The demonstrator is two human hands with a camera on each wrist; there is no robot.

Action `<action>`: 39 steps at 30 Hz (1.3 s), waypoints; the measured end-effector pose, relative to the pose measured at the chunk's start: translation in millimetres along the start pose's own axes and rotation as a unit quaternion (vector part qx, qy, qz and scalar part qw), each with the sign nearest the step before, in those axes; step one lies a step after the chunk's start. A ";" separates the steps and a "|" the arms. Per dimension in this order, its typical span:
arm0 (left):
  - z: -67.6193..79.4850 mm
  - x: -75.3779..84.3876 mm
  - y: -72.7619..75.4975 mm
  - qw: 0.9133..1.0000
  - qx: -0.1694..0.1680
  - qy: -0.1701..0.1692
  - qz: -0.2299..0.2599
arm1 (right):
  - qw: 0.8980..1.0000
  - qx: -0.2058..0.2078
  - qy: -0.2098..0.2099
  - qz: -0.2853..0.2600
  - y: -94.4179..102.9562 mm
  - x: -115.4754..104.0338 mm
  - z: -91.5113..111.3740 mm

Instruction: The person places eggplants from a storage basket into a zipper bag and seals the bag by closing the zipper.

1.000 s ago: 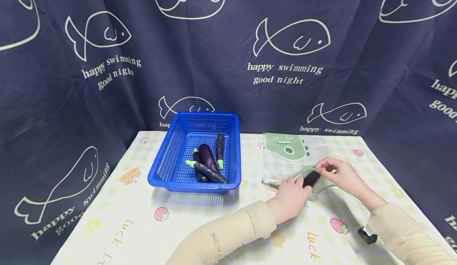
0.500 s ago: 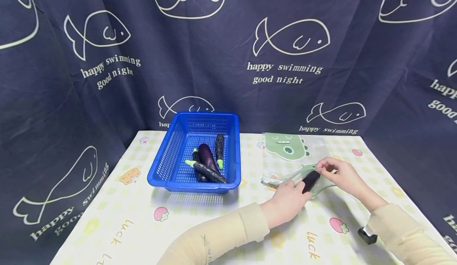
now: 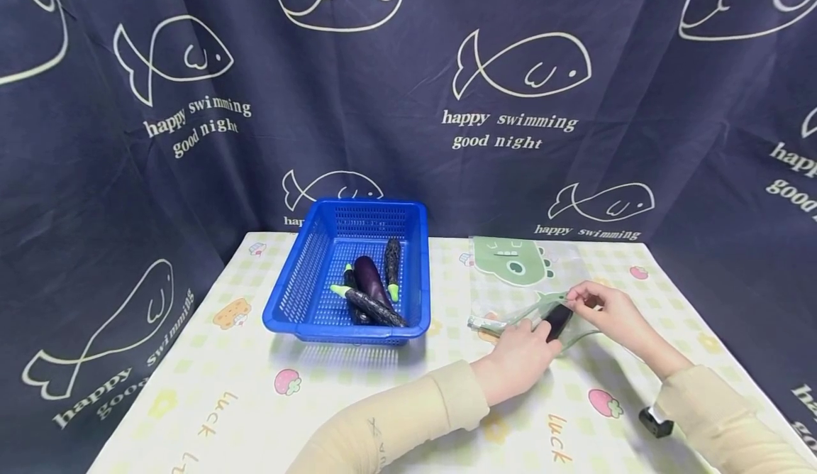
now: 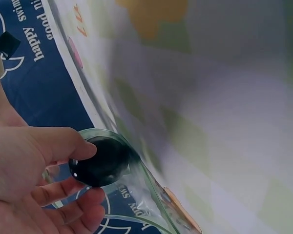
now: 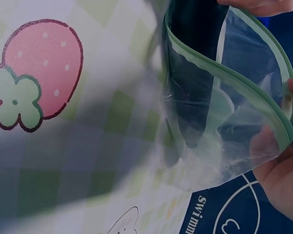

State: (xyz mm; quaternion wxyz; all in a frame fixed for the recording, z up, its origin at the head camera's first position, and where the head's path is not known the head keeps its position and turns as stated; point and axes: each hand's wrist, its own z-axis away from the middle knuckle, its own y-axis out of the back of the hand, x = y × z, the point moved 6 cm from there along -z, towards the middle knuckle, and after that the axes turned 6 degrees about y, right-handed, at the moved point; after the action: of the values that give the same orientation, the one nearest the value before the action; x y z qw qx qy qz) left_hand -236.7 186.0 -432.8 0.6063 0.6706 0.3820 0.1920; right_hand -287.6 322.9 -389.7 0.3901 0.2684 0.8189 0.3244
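Head camera: A person in cream-coloured sleeves (image 3: 396, 414) works at the right side of a table spread with a pale green-and-white checked cloth (image 3: 236, 367) printed with strawberries, flowers and the word "luck". The left hand (image 3: 522, 357) grasps a smooth, glossy, near-black eggplant (image 3: 559, 321), which lies slantwise in the mouth of a clear plastic bag with a green rim (image 5: 239, 84). The right hand (image 3: 603, 311) pinches that rim between thumb and fingers, with the bag's mouth spread apart.

From the left wrist, the thumb presses the eggplant's rounded end while the other fingers curl beneath it. From the right wrist, the eggplant's narrower end shows through the clear plastic, inside the bag and below the green rim.

Just behind the hands, a flat sheet of clear plastic bearing a green cartoon face (image 3: 510, 261) rests on the cloth; whether it belongs to the same bag cannot be told.

To the left, well apart from both hands, stands a blue rectangular perforated plastic basket (image 3: 347, 334). In it lie a plump purple eggplant (image 3: 368, 275) and slender, dark, rough-skinned vegetables with lime-green tips (image 3: 393, 265), one of them crossing over the plump one's lower end. Behind the table hangs a navy curtain (image 3: 383, 105) with white fish outlines and the words "happy swimming good night".
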 end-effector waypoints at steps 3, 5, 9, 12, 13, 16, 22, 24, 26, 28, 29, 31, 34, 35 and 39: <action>-2.8 1.0 0.5 1.000 0.002 0.003 0.001 | 1.000 -0.001 -0.003 0.004 0.0 1.7 -0.8; -4.9 2.0 0.6 1.000 -0.001 0.007 -0.003 | 1.000 -0.002 -0.003 0.005 -0.5 2.7 -1.2; -9.8 4.8 -1.6 1.000 -0.017 0.017 -0.011 | 1.000 -0.005 -0.003 0.005 -1.6 3.4 -1.1; -13.7 6.6 -4.0 0.999 -0.030 0.023 -0.010 | 1.000 -0.006 -0.002 0.004 -1.9 3.1 -0.9; -15.1 7.1 -4.6 0.999 -0.031 0.025 -0.009 | 1.000 -0.006 -0.001 0.004 -1.9 2.5 -1.0; -18.6 8.5 -5.4 0.999 -0.034 0.026 -0.011 | 1.000 -0.008 0.002 -0.003 -1.8 0.0 -1.3; -24.9 8.8 -2.1 0.999 -0.008 0.033 -0.019 | 1.000 -0.005 0.008 0.004 -0.9 -2.5 -4.3; -26.8 9.1 -1.1 0.999 -0.004 0.033 -0.024 | 1.000 -0.003 0.009 0.007 -0.5 -2.9 -5.5; -28.7 9.5 -1.4 0.999 -0.007 0.032 -0.028 | 1.000 -0.003 0.009 0.007 -0.5 -2.9 -6.1; -30.6 10.0 -1.8 0.999 -0.010 0.030 -0.033 | 1.000 -0.002 0.010 0.005 -0.4 -3.4 -6.2; -31.7 10.3 -1.9 0.999 -0.008 0.028 -0.034 | 1.000 -0.003 0.009 0.006 -0.5 -3.5 -6.2; -33.9 10.8 -2.4 0.999 -0.003 0.027 -0.036 | 1.000 -0.003 0.007 0.007 -0.4 -3.8 -6.2; -38.0 12.8 -3.0 0.999 0.013 0.022 -0.040 | 1.000 -0.002 0.005 0.002 0.2 -5.2 -6.1; -39.0 13.6 -3.8 0.999 0.017 0.022 -0.041 | 1.000 -0.002 0.004 -0.001 0.1 -5.5 -6.2; -43.1 16.4 -7.0 0.999 0.018 0.025 -0.044 | 1.000 -0.005 0.005 -0.016 -0.4 -5.7 -6.1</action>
State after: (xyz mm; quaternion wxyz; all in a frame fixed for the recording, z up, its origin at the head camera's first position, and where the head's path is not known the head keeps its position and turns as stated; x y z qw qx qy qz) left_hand -259.4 226.7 -434.7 0.5923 0.6591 0.4291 0.1750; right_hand -289.5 316.8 -384.3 0.3924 0.2513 0.8235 0.3236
